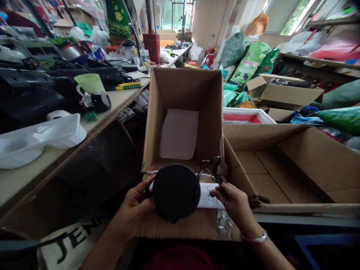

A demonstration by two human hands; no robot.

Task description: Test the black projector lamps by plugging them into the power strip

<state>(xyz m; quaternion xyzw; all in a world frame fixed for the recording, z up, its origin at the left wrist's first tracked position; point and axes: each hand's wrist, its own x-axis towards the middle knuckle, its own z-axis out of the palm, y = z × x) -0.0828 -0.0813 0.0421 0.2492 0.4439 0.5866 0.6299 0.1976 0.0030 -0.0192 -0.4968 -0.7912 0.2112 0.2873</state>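
Observation:
A round black device (176, 193) is held by its left edge in my left hand (139, 202), fingers and thumb closed around the rim. A black cable (215, 170) rises in loops from the device's right side, and my right hand (232, 200) pinches it. Beneath the device and my right fingertips lies a white power strip (209, 197), partly covered. The strip rests on a cardboard flap (191, 227) with clear tape at its right. Directly beyond stands an open cardboard box (187, 86) with a white sheet (180, 133) inside.
A larger open carton (292, 176) stands to the right. On the left, a workbench (112, 108) carries a white plastic tray (56, 135), a light green cup (90, 83), a yellow-green tool (128, 86) and dark devices. Bags and another carton (285, 90) are piled at the back right.

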